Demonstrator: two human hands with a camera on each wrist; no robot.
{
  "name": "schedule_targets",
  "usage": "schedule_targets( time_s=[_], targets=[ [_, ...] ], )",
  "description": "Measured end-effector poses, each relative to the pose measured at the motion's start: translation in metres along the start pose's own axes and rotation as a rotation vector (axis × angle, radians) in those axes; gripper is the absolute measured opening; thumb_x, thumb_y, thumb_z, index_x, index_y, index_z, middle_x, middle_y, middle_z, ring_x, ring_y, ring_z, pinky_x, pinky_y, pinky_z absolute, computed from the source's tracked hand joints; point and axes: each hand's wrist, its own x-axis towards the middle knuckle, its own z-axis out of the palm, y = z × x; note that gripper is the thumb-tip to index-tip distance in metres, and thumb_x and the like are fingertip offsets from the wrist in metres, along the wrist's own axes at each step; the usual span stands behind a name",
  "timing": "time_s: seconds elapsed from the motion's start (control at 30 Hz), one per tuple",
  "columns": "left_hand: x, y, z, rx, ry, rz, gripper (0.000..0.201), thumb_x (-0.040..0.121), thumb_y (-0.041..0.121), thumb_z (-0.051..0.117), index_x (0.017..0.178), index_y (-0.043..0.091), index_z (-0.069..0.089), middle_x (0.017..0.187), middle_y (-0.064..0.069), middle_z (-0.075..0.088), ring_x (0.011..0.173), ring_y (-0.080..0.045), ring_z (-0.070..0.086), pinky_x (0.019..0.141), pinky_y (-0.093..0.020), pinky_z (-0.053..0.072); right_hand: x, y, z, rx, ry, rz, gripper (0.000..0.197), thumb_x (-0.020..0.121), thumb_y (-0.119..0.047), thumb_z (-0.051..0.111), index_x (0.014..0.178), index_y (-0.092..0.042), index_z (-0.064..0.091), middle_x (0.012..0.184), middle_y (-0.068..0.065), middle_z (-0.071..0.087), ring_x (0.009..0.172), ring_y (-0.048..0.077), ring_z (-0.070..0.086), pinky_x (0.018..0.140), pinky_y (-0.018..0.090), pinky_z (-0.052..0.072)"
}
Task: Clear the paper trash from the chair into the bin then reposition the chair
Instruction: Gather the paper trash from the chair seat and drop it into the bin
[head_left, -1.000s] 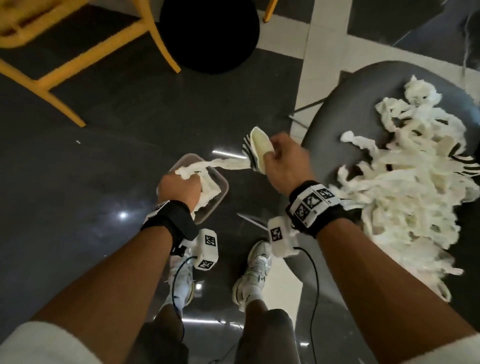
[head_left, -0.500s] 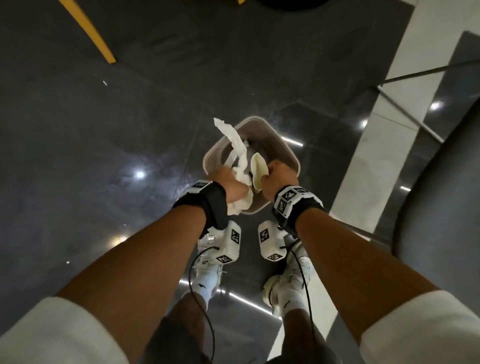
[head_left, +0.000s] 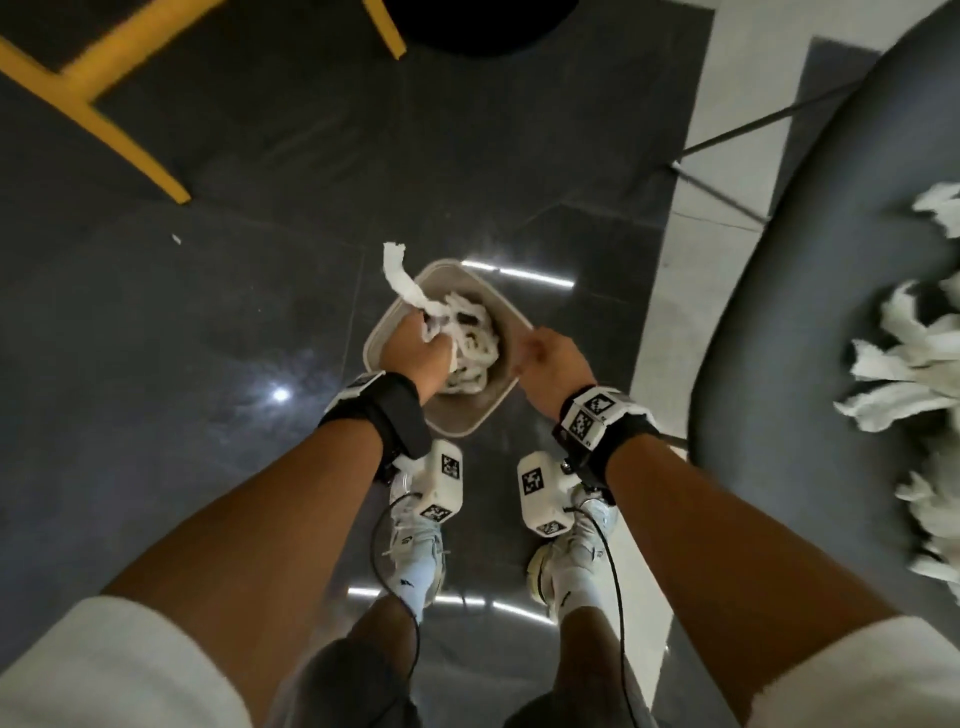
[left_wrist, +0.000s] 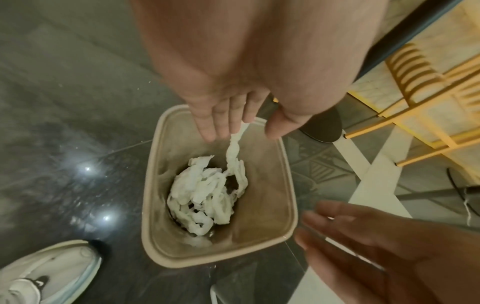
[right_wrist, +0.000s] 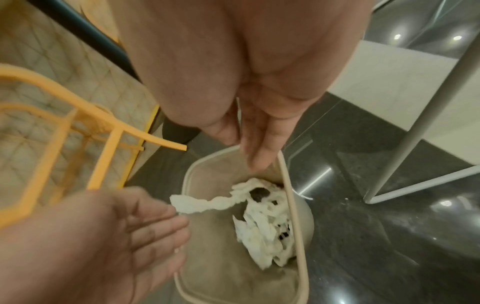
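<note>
A beige bin (head_left: 470, 428) stands on the dark floor between my feet and holds crumpled white paper strips (left_wrist: 207, 191). My left hand (left_wrist: 244, 131) hovers over the bin with straight fingers; one paper strip (left_wrist: 235, 144) trails from them down into the bin, and in the head view its end (head_left: 400, 275) sticks up past the rim. My right hand (right_wrist: 254, 156) is open and empty over the bin's right rim (right_wrist: 293, 205). At the right, the grey chair (head_left: 831, 260) carries a pile of white paper strips (head_left: 909, 364).
A yellow chair frame (head_left: 104, 67) stands at the far left and a round black table base (head_left: 483, 26) beyond the bin. Thin metal legs (head_left: 727, 140) of the grey chair cross a white floor stripe. My two white shoes (head_left: 415, 545) are just behind the bin.
Both hands, which held paper over the bin, have opened, and the paper now lies inside it. The right hand has drifted to the bin's right rim.
</note>
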Motion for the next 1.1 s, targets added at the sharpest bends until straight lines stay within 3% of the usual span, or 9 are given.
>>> schedule_targets(
  time_s=[0.1, 0.17, 0.23, 0.4, 0.57, 0.7, 0.93, 1.0, 1.1],
  targets=[
    [-0.029, 0.041, -0.004, 0.130, 0.025, 0.038, 0.026, 0.096, 0.014, 0.053, 0.117, 0.006, 0.066, 0.122, -0.014, 0.066, 0.118, -0.033, 0.059, 0.093, -0.031, 0.042, -0.040, 0.001, -0.050, 0.126, 0.017, -0.022, 0.026, 0.075, -0.043, 0.043, 0.092, -0.042, 0.062, 0.097, 0.006, 0.074, 0.085, 0.030, 0.073, 0.074, 0.046, 0.062],
    [-0.046, 0.081, 0.005, 0.146, 0.000, 0.080, 0.020, 0.095, 0.012, 0.053, 0.110, 0.011, 0.067, 0.109, -0.010, 0.069, 0.108, -0.030, 0.064, 0.085, -0.029, 0.043, -0.073, 0.002, -0.099, 0.148, 0.064, -0.057, 0.020, 0.074, -0.042, 0.041, 0.085, -0.045, 0.058, 0.099, 0.002, 0.074, 0.086, 0.025, 0.073, 0.080, 0.047, 0.061],
    [-0.064, 0.132, 0.022, 0.109, -0.020, 0.140, 0.018, 0.094, 0.010, 0.053, 0.107, 0.016, 0.065, 0.101, -0.003, 0.069, 0.094, -0.022, 0.065, 0.078, -0.025, 0.043, -0.103, 0.010, -0.152, 0.157, 0.135, -0.091, 0.016, 0.082, -0.037, 0.044, 0.089, -0.042, 0.058, 0.100, 0.000, 0.074, 0.088, 0.025, 0.072, 0.086, 0.047, 0.058],
    [-0.110, 0.269, 0.098, 0.189, -0.090, 0.439, 0.022, 0.094, 0.011, 0.050, 0.109, 0.016, 0.066, 0.099, 0.001, 0.069, 0.095, -0.021, 0.064, 0.081, -0.025, 0.046, -0.151, 0.059, -0.282, 0.190, 0.421, -0.074, 0.021, 0.087, -0.031, 0.050, 0.099, -0.030, 0.067, 0.088, -0.001, 0.074, 0.077, 0.022, 0.071, 0.078, 0.045, 0.059],
    [-0.122, 0.392, 0.185, 0.540, -0.187, 0.843, 0.040, 0.087, 0.011, 0.052, 0.126, 0.020, 0.057, 0.123, -0.006, 0.061, 0.116, -0.030, 0.055, 0.099, -0.043, 0.045, -0.171, 0.119, -0.375, 0.156, 0.525, -0.047, 0.019, 0.093, -0.025, 0.053, 0.106, -0.027, 0.067, 0.089, -0.005, 0.072, 0.076, 0.017, 0.068, 0.080, 0.042, 0.058],
    [-0.113, 0.479, 0.254, 0.815, -0.068, 1.008, 0.057, 0.084, 0.012, 0.055, 0.139, 0.021, 0.044, 0.140, -0.007, 0.045, 0.127, -0.031, 0.042, 0.104, -0.043, 0.038, -0.168, 0.157, -0.421, 0.112, 0.544, -0.057, 0.018, 0.094, -0.027, 0.055, 0.108, -0.026, 0.067, 0.091, -0.007, 0.070, 0.080, 0.015, 0.067, 0.081, 0.036, 0.056],
    [-0.075, 0.506, 0.328, 1.200, -0.120, 0.986, 0.087, 0.078, 0.030, 0.070, 0.148, 0.046, 0.020, 0.165, -0.003, 0.000, 0.151, -0.040, 0.001, 0.113, -0.068, 0.019, -0.144, 0.195, -0.468, 0.046, 0.653, -0.104, 0.021, 0.092, -0.024, 0.053, 0.108, -0.023, 0.067, 0.096, -0.004, 0.069, 0.087, 0.017, 0.065, 0.083, 0.033, 0.053],
    [-0.069, 0.495, 0.330, 1.167, -0.124, 0.968, 0.065, 0.084, 0.019, 0.065, 0.141, 0.038, 0.040, 0.158, -0.006, 0.019, 0.146, -0.040, 0.014, 0.109, -0.064, 0.030, -0.137, 0.203, -0.478, -0.041, 0.745, -0.104, 0.024, 0.091, -0.022, 0.055, 0.112, -0.022, 0.066, 0.110, 0.001, 0.063, 0.100, 0.020, 0.061, 0.090, 0.036, 0.051],
    [-0.070, 0.481, 0.310, 0.907, -0.093, 0.978, 0.020, 0.088, 0.006, 0.053, 0.104, 0.015, 0.060, 0.117, -0.011, 0.055, 0.114, -0.037, 0.050, 0.086, -0.046, 0.047, -0.130, 0.205, -0.490, -0.176, 0.831, -0.042, 0.038, 0.088, -0.017, 0.060, 0.125, -0.023, 0.059, 0.132, 0.004, 0.051, 0.119, 0.026, 0.047, 0.103, 0.039, 0.045]
  ],
)
